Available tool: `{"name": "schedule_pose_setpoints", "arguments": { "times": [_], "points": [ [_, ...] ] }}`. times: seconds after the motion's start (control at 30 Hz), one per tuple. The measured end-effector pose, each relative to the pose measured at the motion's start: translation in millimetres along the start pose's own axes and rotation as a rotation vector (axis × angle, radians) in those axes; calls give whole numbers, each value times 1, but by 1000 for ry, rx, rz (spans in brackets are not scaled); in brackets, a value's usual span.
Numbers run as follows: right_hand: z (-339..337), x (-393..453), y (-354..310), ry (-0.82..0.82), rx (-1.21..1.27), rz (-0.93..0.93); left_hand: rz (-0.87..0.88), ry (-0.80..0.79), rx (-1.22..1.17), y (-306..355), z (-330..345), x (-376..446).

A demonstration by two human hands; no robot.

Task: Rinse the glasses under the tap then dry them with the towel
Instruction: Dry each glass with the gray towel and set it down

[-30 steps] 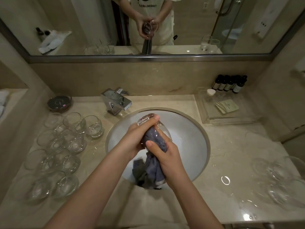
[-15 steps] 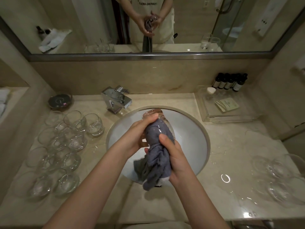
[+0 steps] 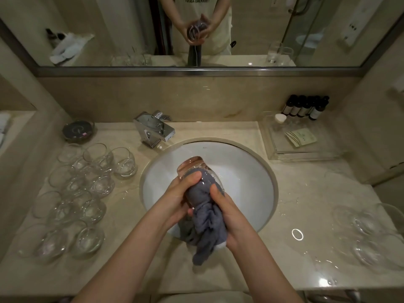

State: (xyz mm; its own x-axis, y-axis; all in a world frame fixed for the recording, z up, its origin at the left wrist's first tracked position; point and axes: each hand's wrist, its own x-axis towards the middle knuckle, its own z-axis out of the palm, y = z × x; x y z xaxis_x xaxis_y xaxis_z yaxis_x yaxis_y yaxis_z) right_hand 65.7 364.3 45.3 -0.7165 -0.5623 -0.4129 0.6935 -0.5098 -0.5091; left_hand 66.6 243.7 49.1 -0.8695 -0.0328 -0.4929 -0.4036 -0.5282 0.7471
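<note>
A clear glass point(image 3: 192, 166) is held over the white sink basin point(image 3: 251, 176), its base pointing away from me. My left hand point(image 3: 179, 195) grips its side. A grey towel point(image 3: 207, 228) is stuffed into the glass and hangs out below it. My right hand point(image 3: 229, 213) grips the towel at the mouth of the glass. The chrome tap point(image 3: 154, 130) stands at the back left of the basin, with no water visible from it.
Several clear glasses point(image 3: 87, 189) crowd the counter to the left of the sink, and more glasses point(image 3: 371, 232) stand at the right. A clear tray point(image 3: 306, 154) with dark bottles point(image 3: 306, 107) sits at the back right. A dark round dish point(image 3: 77, 131) is at the back left.
The glass has tilted further, base away from me. More towel now hangs below my right hand, which has shifted its hold lower on it.
</note>
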Motion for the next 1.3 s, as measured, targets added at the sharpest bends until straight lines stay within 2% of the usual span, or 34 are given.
{"name": "schedule_pose_setpoints", "arguments": {
  "times": [0.1, 0.17, 0.23, 0.3, 0.4, 0.47, 0.53, 0.6, 0.7, 0.77, 0.83, 0.87, 0.93, 1.0, 1.1, 1.23, 1.3],
  "points": [
    [-4, 6, 2, 101, -321, -98, -103, -4, 190, 5, -8, 1],
    [-3, 9, 2, 67, -638, -204, -126, 46, 181, 8, -8, 4],
    [-3, 13, 3, 31, -769, -231, -79, 139, 129, 10, -6, 5],
    [-1, 14, 3, -3, -623, -167, 21, 175, 129, 9, -8, 4],
    [-5, 14, 10, -17, 3, 139, 138, 96, 147, 9, -13, 3],
    [-7, 12, 13, -23, 178, 265, 167, 45, 144, 10, -14, 4],
    [-4, 12, 13, -24, 183, 266, 134, 18, 137, 13, -16, 6],
    [-4, 14, 13, -12, 115, 142, 60, -12, 186, 20, -18, 5],
    [2, 14, 11, 1, -271, -104, -29, 50, 265, 29, -14, 3],
    [5, 14, 12, 7, -486, -175, 16, 132, 145, 28, -9, 7],
    [9, 13, 13, -15, -422, -149, 93, 173, 34, 27, -4, 6],
    [10, 12, 13, -34, -279, -95, 123, 143, 12, 26, -5, 7],
    [6, 10, 16, -39, 58, 38, 152, 18, -14, 24, -8, 7],
    [9, 8, 16, -35, 191, 113, 128, -106, -61, 24, -12, 8],
    [12, 9, 16, -60, 182, 36, 53, -123, -46, 23, -17, 13],
    [14, 13, 15, 3, -160, -126, -50, 79, 155, 31, -8, 3],
    [13, 16, 16, -17, -289, -191, 64, 146, 185, 29, 4, -3]
  ]
}}
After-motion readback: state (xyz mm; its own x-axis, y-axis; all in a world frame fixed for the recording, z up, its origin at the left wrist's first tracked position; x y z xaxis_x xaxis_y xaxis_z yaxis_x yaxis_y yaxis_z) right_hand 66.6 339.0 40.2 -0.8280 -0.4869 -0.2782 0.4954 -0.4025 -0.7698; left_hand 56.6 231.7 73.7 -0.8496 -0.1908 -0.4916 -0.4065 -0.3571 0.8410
